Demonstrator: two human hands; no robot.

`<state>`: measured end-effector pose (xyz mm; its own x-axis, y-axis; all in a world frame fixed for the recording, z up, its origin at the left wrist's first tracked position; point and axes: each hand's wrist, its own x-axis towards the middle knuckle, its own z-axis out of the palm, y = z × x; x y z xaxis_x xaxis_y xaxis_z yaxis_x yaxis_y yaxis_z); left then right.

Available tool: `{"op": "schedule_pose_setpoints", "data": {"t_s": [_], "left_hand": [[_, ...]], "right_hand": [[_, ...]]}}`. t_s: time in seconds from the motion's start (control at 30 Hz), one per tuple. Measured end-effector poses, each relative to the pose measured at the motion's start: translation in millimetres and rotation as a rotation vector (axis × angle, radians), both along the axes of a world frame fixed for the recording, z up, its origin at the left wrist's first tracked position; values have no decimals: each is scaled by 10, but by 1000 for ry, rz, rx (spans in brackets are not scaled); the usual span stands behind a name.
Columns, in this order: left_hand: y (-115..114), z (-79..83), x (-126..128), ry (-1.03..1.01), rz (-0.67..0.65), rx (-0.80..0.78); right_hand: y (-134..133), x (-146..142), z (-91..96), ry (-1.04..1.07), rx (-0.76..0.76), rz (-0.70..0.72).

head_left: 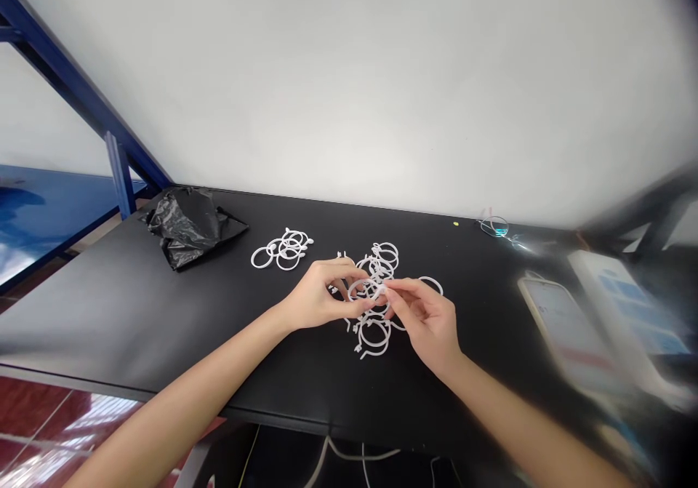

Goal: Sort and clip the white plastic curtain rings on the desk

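Both my hands meet over a loose pile of white plastic rings (376,328) in the middle of a black table (163,313). My left hand (319,295) and my right hand (428,317) pinch one white ring (364,289) between their fingertips, left hand on its left side, right hand on its right. A second, smaller heap of white rings (283,249) lies to the left, apart from my hands.
A crumpled black plastic bag (188,226) sits at the table's back left. A phone (561,328) and a white device lie at the right. A small clear object (495,226) rests by the white wall. A blue metal frame (117,175) stands at left.
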<state>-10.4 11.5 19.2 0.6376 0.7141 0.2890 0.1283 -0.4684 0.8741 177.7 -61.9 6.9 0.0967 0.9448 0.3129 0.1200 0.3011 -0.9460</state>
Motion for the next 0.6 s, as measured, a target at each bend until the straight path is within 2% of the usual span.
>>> {"op": "schedule_pose_setpoints", "data": {"t_s": [0.13, 0.27, 0.37, 0.43, 0.5, 0.6], "left_hand": [[12, 4, -18, -10, -40, -50], [8, -7, -11, -58, -96, -129], [5, -8, -7, -61, -96, -106], [27, 5, -29, -25, -59, -33], [87, 22, -89, 79, 32, 114], [239, 26, -243, 370, 281, 417]], "right_hand": [[26, 20, 44, 84, 0, 71], [48, 33, 48, 141, -67, 112], [61, 38, 42, 163, -100, 115], [70, 42, 43, 173, -108, 89], [81, 48, 48, 175, -115, 56], [94, 62, 59, 160, -114, 2]]}}
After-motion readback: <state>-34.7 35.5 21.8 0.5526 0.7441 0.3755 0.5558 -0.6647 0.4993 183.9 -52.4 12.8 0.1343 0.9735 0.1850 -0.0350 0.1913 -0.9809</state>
